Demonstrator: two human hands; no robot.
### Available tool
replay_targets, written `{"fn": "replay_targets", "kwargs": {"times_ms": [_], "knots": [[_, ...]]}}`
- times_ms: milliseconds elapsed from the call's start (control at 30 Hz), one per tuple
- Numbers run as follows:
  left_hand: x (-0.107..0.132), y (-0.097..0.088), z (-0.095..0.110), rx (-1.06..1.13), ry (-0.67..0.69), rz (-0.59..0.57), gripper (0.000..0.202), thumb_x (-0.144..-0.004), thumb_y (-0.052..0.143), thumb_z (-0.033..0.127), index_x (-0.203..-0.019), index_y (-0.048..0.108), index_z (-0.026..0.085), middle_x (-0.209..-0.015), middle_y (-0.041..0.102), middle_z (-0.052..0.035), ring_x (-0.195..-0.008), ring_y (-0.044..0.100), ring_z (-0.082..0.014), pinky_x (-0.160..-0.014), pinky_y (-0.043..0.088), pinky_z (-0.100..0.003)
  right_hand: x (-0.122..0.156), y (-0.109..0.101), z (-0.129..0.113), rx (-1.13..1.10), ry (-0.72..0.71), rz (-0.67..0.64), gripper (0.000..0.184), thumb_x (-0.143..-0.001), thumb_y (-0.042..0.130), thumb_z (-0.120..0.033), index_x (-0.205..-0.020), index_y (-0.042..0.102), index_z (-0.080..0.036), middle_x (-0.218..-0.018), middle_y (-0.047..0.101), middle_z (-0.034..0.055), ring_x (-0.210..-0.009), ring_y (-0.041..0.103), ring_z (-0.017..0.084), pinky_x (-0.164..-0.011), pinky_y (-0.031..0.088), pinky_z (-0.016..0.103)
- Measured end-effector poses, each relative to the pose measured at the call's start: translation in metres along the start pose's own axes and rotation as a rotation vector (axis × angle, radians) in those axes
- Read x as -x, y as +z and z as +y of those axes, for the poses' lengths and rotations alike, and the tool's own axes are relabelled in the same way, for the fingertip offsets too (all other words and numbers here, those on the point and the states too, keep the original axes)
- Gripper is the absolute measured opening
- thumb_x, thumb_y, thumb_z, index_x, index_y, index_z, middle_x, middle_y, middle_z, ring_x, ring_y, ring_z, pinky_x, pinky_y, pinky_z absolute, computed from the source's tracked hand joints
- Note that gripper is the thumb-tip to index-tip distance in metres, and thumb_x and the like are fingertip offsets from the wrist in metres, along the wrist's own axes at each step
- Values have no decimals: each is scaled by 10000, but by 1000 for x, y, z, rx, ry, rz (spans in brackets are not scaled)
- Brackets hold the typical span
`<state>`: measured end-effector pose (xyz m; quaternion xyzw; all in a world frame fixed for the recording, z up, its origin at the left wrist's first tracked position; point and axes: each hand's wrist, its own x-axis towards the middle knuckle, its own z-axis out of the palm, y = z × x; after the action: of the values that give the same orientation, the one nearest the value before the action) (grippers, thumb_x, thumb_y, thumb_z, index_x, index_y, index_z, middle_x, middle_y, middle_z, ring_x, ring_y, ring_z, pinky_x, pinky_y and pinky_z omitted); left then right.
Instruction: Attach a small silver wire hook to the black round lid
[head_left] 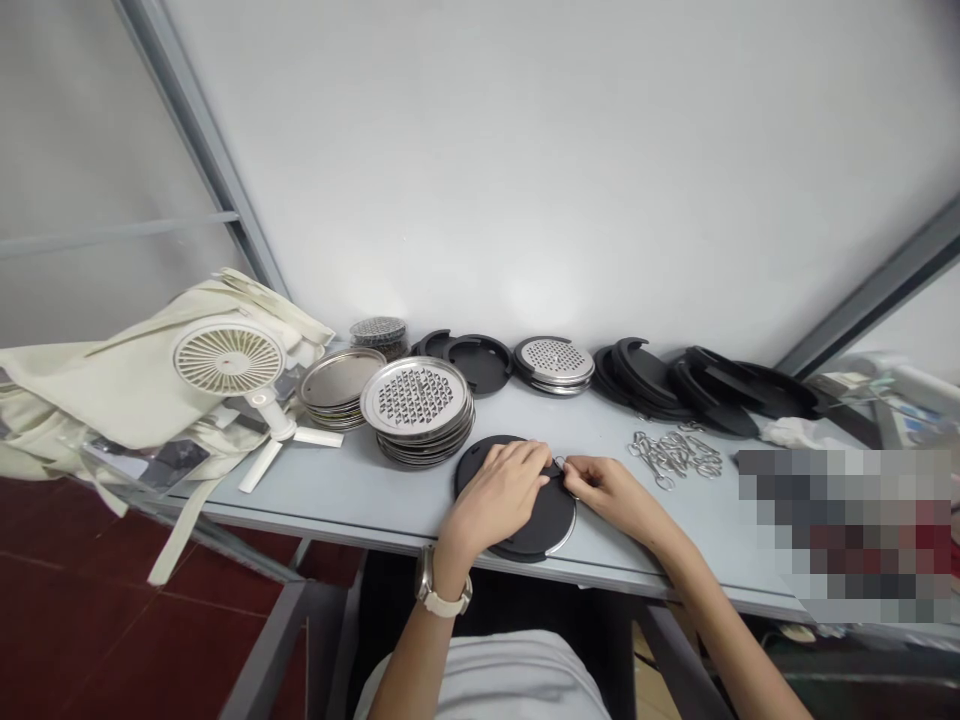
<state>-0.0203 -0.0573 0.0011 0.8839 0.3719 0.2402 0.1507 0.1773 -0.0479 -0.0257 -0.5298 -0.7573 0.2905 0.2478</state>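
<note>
A black round disc [541, 520] with a strip of silver metal showing along its right edge lies near the table's front edge. My left hand [499, 500] rests over the disc, fingers bent together and holding it down, hiding much of its surface. At the disc's upper right, my right hand [600, 487] is closed in a pinch on a small metal wire clip [559, 462]; only its thin loop shows. To the right lies a loose pile of similar wire clips [675, 453].
A stack of metal grater discs [416, 400] stands left of my hands, beside plain metal discs [341, 380]. Black round holders [645, 375] and a perforated disc [556, 360] line the wall. A white fan [230, 358] and cream bag [135, 360] sit left. A blurred patch covers the right.
</note>
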Motion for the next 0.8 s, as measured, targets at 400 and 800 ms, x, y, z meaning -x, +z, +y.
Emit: {"fn": "replay_targets", "kwargs": {"times_ms": [400,800], "knots": [[-2,2,-6,88,-45,88,138,-904,504,234,-1030,561,240,-1041,525,-32,-1012,504,-184,-924,419,-347,1,-2,-1,10,0,23,302,-863,392,-326,-602,309,-201,-573,265,-58,-559,268,93,-504,210,240],[-1,3,-6,136,-83,98,167,-903,512,242,-1059,568,259,-1060,526,-19,-1019,500,-176,-943,414,-333,2,-3,-5,66,3,18,321,-875,377,-358,-605,296,-203,-571,269,-61,-557,276,93,-507,215,231]]}}
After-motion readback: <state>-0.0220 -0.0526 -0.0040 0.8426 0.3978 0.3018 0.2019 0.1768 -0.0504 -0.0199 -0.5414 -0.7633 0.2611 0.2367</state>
